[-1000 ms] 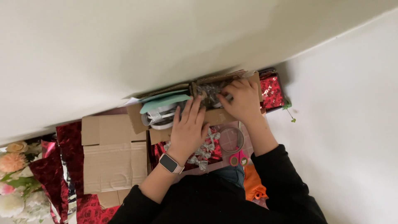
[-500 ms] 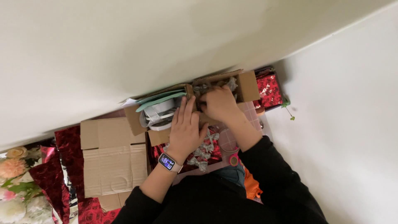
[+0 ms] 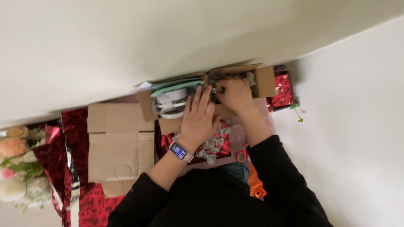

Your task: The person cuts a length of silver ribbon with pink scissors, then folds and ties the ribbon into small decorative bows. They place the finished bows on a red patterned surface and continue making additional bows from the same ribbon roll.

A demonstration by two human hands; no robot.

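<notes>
Left hand spread flat on open cardboard box edge, right hand curled inside, grip unclear

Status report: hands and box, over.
Left hand flat on the open cardboard box, fingers spread. Right hand curled inside it on small silvery items; grip unclear. White roll beside the left fingers, flattened carton further left.

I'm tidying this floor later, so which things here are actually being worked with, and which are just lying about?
In use: open cardboard box, left hand flat on it, right hand reaching inside.

Lying about: flattened cardboard, red patterned wrapping foil, artificial flowers, small silver bows.
</notes>
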